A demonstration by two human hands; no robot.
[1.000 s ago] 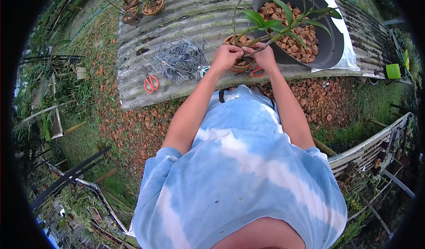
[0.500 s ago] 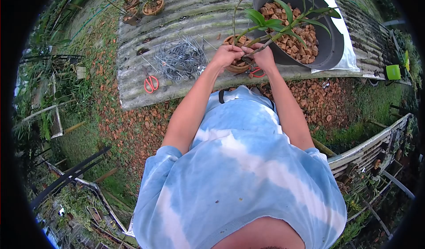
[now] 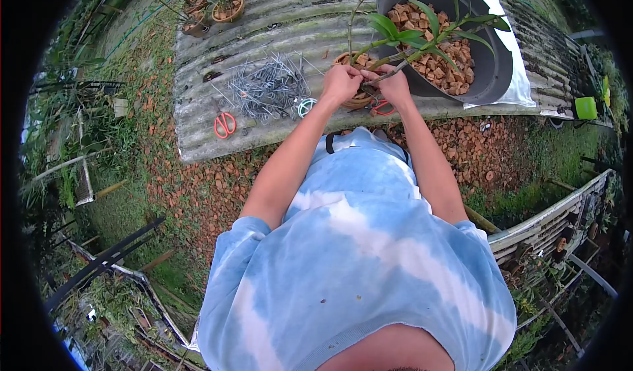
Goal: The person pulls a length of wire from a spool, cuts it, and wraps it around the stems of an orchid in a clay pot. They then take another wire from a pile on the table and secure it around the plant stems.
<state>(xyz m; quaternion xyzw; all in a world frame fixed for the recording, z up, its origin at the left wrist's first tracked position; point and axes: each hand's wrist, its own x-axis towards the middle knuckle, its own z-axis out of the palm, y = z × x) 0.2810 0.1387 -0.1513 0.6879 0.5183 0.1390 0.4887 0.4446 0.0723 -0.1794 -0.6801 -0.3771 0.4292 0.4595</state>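
Observation:
My left hand (image 3: 341, 84) and my right hand (image 3: 391, 85) meet over a small clay pot (image 3: 356, 102), at the base of a leafy orchid plant (image 3: 412, 39). The fingers of both are pinched together around the lower stems; whatever fine thing they hold is too small to make out. Brown chunks show inside the pot between and behind the hands. Red-handled scissors (image 3: 382, 107) lie just below my right hand. To the right, a big dark grey pot (image 3: 493, 74) holds many brown chunks (image 3: 455, 71), with the plant's leaves leaning over it.
A heap of metal wires (image 3: 267, 87) lies left on the corrugated sheet (image 3: 204, 127), with a whitish-green roll (image 3: 306, 107) and more red-handled scissors (image 3: 225, 125). Potted plants (image 3: 228, 8) stand at the back left. A white sack (image 3: 521, 87) lies under the grey pot.
My left hand has turned slightly and its fingers are more curled, uncovering the whitish-green roll beside it. The plant's stems and leaves have shifted slightly to the right.

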